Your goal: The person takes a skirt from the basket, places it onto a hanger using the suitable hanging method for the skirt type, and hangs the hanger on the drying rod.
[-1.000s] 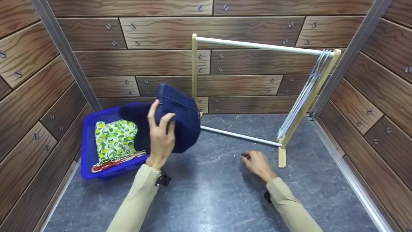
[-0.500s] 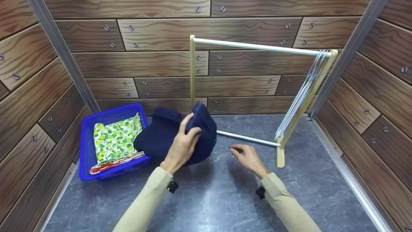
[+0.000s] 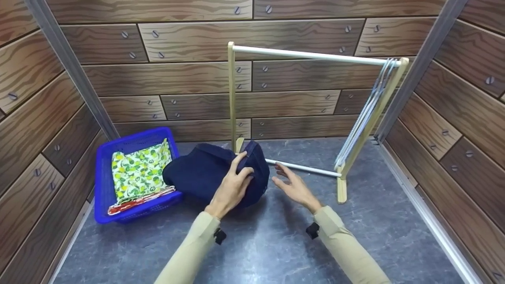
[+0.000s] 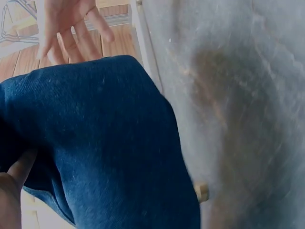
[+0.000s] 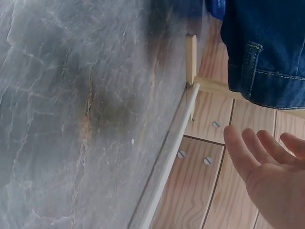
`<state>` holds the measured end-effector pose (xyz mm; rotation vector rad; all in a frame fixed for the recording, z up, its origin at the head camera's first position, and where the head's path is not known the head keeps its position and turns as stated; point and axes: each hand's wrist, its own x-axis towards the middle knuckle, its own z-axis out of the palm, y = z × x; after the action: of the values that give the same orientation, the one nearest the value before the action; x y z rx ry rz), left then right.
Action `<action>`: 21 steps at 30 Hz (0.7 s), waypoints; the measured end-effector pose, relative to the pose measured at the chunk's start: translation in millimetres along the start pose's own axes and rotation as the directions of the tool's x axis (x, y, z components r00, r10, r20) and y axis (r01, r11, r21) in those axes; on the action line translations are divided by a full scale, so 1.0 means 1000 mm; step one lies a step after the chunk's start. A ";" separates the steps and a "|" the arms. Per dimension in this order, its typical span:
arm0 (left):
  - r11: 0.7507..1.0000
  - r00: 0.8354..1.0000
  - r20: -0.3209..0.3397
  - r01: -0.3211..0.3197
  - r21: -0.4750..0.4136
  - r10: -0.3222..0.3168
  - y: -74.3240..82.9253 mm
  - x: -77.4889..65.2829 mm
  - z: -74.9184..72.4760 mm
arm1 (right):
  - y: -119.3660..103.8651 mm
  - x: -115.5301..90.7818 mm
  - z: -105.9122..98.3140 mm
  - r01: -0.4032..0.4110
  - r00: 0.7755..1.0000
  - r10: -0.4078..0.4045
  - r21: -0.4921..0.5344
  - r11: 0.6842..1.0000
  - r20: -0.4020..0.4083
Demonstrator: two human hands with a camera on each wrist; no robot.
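Observation:
My left hand (image 3: 230,187) grips a folded pair of dark blue jeans (image 3: 205,167) by the waistband end, thumb and fingers around the fabric. In the head view the far end of the jeans overlaps the basket's right side. A belt loop and stitched waistband show on the jeans (image 5: 267,57) in the right wrist view. My right hand (image 3: 296,189) is just right of the jeans, fingers spread and holding nothing. In the left wrist view, the denim (image 4: 109,138) hides most of my left hand, and my right hand (image 4: 71,24) appears beyond it.
A blue plastic basket (image 3: 103,189) at left holds a lemon-print cloth (image 3: 138,169) and a red-and-white corded bundle (image 3: 138,202). Behind my hands stands a rack with a white top rail (image 3: 307,54) and wooden posts. Several hangers (image 3: 365,112) hang at its right end.
My left hand has carried the jeans right and down, away from over the basket. My right hand has moved left toward them, its fingers spreading.

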<state>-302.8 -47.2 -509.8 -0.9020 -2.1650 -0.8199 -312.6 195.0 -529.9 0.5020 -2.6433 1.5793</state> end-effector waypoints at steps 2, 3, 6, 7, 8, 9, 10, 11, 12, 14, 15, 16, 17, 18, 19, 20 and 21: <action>1.000 1.000 -0.004 0.011 -0.026 -0.011 0.001 -0.004 0.006 | 0.002 0.001 0.002 -0.005 1.000 0.005 -0.004 1.000 0.021; 0.999 1.000 -0.002 0.016 -0.041 -0.016 0.002 -0.005 0.010 | 0.004 0.001 0.003 -0.012 0.999 0.012 -0.010 1.000 0.033; 0.996 0.999 0.012 0.042 -0.084 -0.041 0.004 -0.008 0.020 | 0.007 0.001 0.005 -0.030 0.997 0.031 -0.006 1.000 0.074; 0.994 0.999 0.016 0.051 -0.100 -0.049 0.005 -0.009 0.023 | 0.008 0.001 0.005 -0.038 0.996 0.038 -0.005 0.999 0.083; 0.992 0.998 0.018 0.058 -0.115 -0.056 0.005 -0.009 0.027 | 0.008 0.002 0.004 -0.046 0.994 0.046 0.001 0.999 0.095; 0.989 0.998 0.023 0.067 -0.130 -0.064 0.006 -0.009 0.030 | 0.007 0.001 0.004 -0.052 0.993 0.050 0.013 0.999 0.105; 0.986 0.997 0.027 0.078 -0.146 -0.075 0.006 -0.009 0.034 | 0.004 0.001 0.003 -0.056 0.992 0.052 0.030 0.998 0.116; 0.983 0.996 0.030 0.088 -0.160 -0.084 0.007 -0.009 0.036 | 0.002 0.000 0.001 -0.059 0.991 0.053 0.049 0.997 0.124; 0.980 0.995 0.035 0.098 -0.176 -0.093 0.008 -0.009 0.039 | 0.000 -0.001 0.000 -0.071 0.990 0.062 0.066 0.995 0.131; 0.973 0.993 0.050 0.119 -0.200 -0.111 0.010 -0.010 0.044 | -0.004 -0.004 -0.005 -0.080 0.988 0.065 0.105 0.991 0.142; 0.968 0.990 0.063 0.133 -0.211 -0.123 0.010 -0.010 0.045 | -0.003 -0.004 -0.006 -0.090 0.987 0.072 0.122 0.988 0.142; 0.965 0.988 0.075 0.147 -0.219 -0.134 0.011 -0.011 0.047 | -0.001 -0.004 -0.008 -0.102 0.986 0.082 0.138 0.985 0.144; 0.962 0.986 0.086 0.156 -0.224 -0.140 0.012 -0.011 0.049 | 0.003 -0.004 -0.009 -0.119 0.985 0.096 0.159 0.980 0.145; 0.959 0.984 0.102 0.169 -0.229 -0.150 0.012 -0.011 0.050 | 0.007 -0.003 -0.010 -0.134 0.984 0.109 0.174 0.976 0.143; 0.956 0.981 0.116 0.179 -0.231 -0.156 0.012 -0.011 0.052 | 0.011 -0.003 -0.011 -0.141 0.983 0.115 0.185 0.973 0.141; 0.955 0.979 0.128 0.186 -0.231 -0.160 0.013 -0.011 0.054 | 0.016 -0.002 -0.011 -0.155 0.982 0.129 0.195 0.969 0.137; 0.954 0.976 0.142 0.194 -0.228 -0.165 0.013 -0.011 0.055 | 0.021 -0.001 -0.012 -0.168 0.981 0.142 0.208 0.964 0.133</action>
<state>-304.3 -3.6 -547.1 -0.9015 -2.3134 -1.1656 -319.3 214.5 -541.8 0.4133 -2.6651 1.9604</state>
